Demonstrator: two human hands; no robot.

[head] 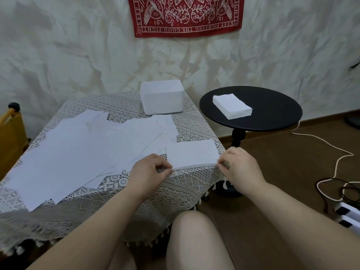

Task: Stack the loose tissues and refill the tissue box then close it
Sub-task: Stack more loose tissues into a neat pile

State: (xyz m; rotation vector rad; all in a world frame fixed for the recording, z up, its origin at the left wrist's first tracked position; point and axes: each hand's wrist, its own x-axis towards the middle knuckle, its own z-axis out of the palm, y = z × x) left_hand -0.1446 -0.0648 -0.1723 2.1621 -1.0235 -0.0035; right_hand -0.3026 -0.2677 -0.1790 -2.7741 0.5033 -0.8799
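Note:
Several loose white tissues point(81, 151) lie spread flat over the lace-covered table point(181, 193). A small stack of folded tissues point(191, 154) rests at the table's near right corner. My left hand point(150, 172) pinches the stack's near left corner. My right hand point(239, 164) pinches its near right corner. The white tissue box point(162, 97) stands at the table's far edge, by the wall. A taller stack of folded tissues point(231, 106) sits on the black round side table point(272, 110) to the right.
A red bandana point(187, 14) hangs on the sheet-covered wall. White and dark cables point(335, 172) trail across the wooden floor at right, near a power strip point(348, 213). A yellow chair point(9, 137) stands at far left. My knees are below the table edge.

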